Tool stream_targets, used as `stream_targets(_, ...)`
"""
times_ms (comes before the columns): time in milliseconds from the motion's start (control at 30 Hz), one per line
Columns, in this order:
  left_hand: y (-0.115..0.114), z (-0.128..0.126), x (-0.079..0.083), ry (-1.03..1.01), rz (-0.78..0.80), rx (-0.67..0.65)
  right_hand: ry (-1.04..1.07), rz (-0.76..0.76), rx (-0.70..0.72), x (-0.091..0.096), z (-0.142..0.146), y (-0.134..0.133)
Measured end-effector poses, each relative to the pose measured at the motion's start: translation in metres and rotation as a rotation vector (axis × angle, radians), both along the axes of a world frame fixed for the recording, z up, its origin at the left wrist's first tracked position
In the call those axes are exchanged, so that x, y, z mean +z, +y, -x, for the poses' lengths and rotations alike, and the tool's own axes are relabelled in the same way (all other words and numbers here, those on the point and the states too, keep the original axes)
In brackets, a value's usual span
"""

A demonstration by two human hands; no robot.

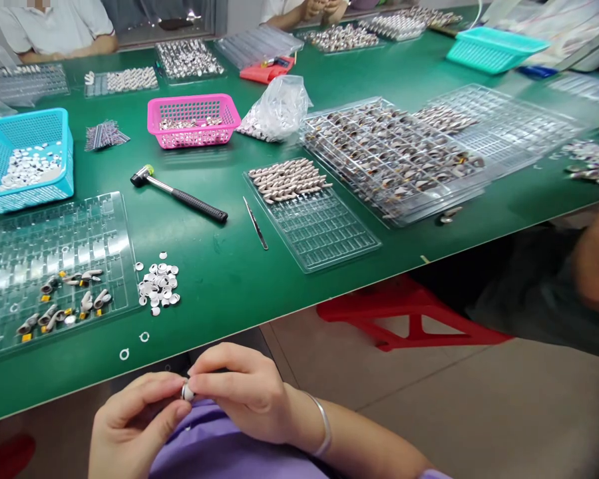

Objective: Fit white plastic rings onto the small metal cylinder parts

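My left hand (134,419) and my right hand (242,389) meet just off the table's front edge, above my lap. Between their fingertips is a small rounded white part (188,392) with a shiny rim, which looks like an earbud piece. Both hands pinch it, and the fingers cover much of it. On the table, two thin white rings (124,354) lie closest to the hands. Behind them is a loose pile of small round white caps (158,286). Left of that, a clear tray (94,219) carries several grey earbud-like parts (52,316) with orange tabs.
A rubber-headed hammer (190,201) and tweezers (255,225) lie mid-table. Around them are a blue basket (70,156), a pink basket (194,103), a plastic bag (284,106), a half-filled tray (324,229) and stacked trays (404,213). A red stool (404,319) and co-workers are nearby.
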State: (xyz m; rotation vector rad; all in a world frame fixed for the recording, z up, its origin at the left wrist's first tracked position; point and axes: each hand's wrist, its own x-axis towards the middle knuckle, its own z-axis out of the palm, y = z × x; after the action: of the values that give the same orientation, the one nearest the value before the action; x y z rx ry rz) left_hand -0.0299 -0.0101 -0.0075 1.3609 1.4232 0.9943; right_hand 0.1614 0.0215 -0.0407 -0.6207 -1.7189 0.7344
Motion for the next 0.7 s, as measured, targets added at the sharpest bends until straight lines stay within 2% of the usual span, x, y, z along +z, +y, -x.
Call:
stream_targets(167,0.0001,0.0006,-0.0016,-0.02,0.007,-0.015,-0.035,-0.086,-0.014,-0.0014,-0.0011,-0.0006)
stream_targets(400,-0.0011,-0.0004,-0.001,-0.026,-0.088,-0.024,-0.004,-0.04,-0.038,-0.0033,0.0018,-0.0054)
stream_targets(700,0.0002,-0.0042,0.0056,0.045,-0.185,-0.048,-0.029,-0.058,-0.033,0.0018,-0.0011,-0.0032)
